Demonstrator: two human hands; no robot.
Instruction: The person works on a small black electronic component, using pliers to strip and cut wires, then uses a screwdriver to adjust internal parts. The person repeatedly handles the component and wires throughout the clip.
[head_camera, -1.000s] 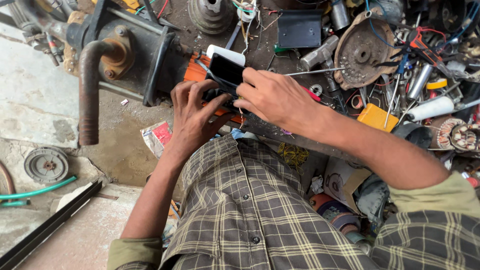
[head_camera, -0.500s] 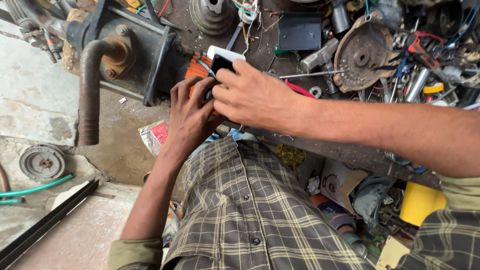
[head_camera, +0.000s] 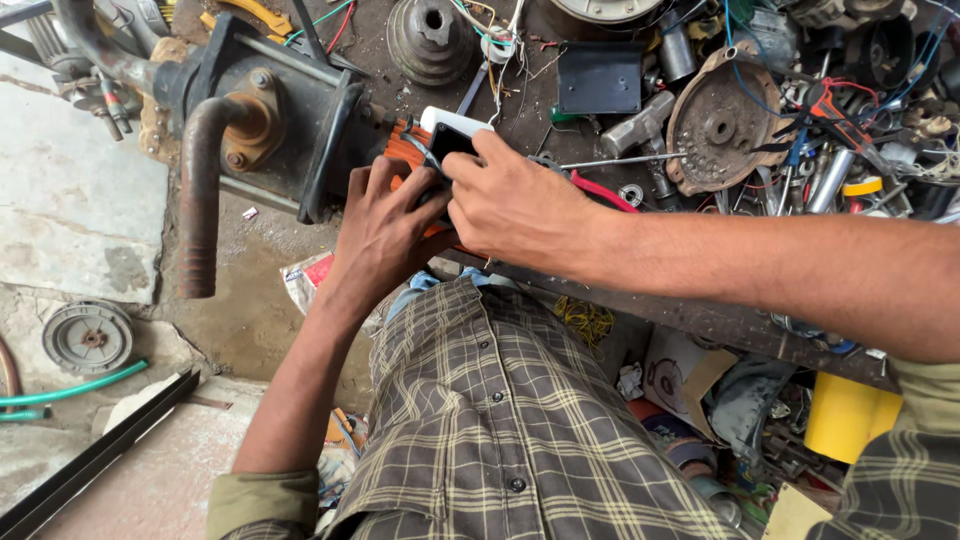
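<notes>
Cluttered workbench (head_camera: 700, 320) fills the upper half of the view, its dark edge running across at waist level, with cracked concrete floor (head_camera: 80, 220) off to one side. Biggest piece up there is the black pump housing (head_camera: 290, 110) with its rusty bent pipe (head_camera: 200, 200) hanging down over the bench edge, parked at the corner where its bulk stays out of the working zone. Next along, a round rusted end cover (head_camera: 720, 120) lies flat among loose tools, and a stepped pulley (head_camera: 430, 40) sits upright behind the hands. On the floor, a small grooved wheel (head_camera: 88, 338) rests beside a green hose (head_camera: 70, 388).

Now the action, dead centre: both hands close on a small black-and-white device (head_camera: 450, 135), held over an orange part (head_camera: 405, 150) at the bench edge, tight against the body so the arms stay braced. Left hand (head_camera: 385, 225) is curled with fingers pressed together, cupping the device from below and steadying it. Right hand (head_camera: 510, 205) comes in over the top, fingers bunched, thumb and forefinger pinching the device's near edge. What sits beneath the palms I cannot tell. A red-handled tool (head_camera: 600, 190) lies just beside the right wrist, within easy reach.
</notes>
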